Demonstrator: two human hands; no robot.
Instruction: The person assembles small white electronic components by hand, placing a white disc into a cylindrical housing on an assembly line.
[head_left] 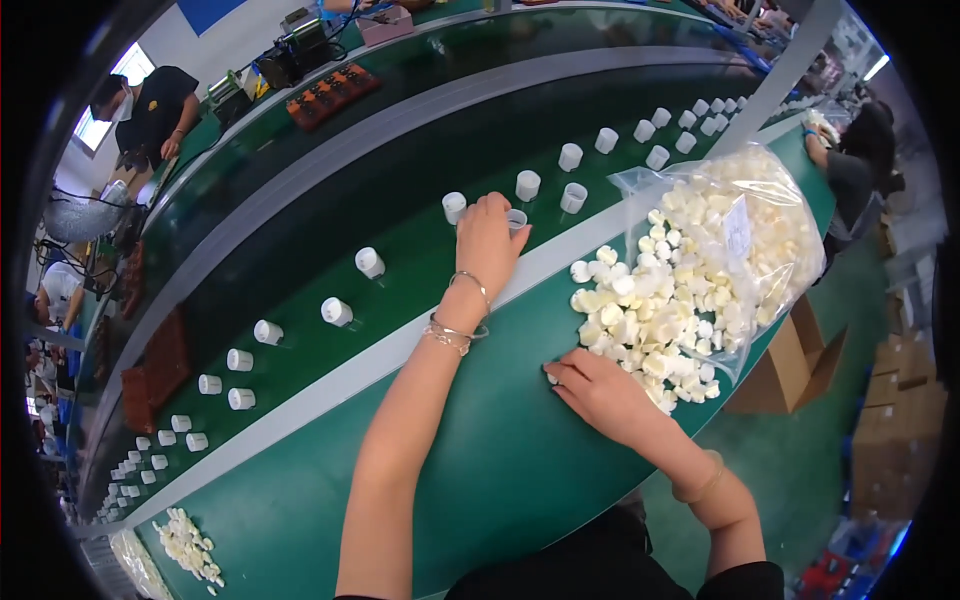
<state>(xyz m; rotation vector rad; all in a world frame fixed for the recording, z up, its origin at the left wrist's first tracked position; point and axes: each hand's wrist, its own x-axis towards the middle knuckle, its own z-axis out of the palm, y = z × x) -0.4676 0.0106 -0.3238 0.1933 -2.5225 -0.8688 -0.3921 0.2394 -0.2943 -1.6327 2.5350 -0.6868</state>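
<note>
My left hand (485, 243) reaches over the rail onto the green conveyor belt, its fingers closed around a small white cup (516, 221) whose open top faces up. Part of that cup is hidden by the fingers. Just left of them stands another white cup (454, 207). On the green worktop my right hand (607, 398) is closed, fingertips pinching a small white piece (551, 376) that barely shows. Beside it spreads a heap of loose cream-white caps (640, 315), spilling from a clear plastic bag (775, 225).
More white cups (336, 311) stand along the belt, in loose rows to both ends. A pale rail (300, 405) divides belt from worktop. A smaller pile of white pieces (187, 545) lies at the lower left. An open cardboard box (790, 365) stands below the worktop. Other people work nearby.
</note>
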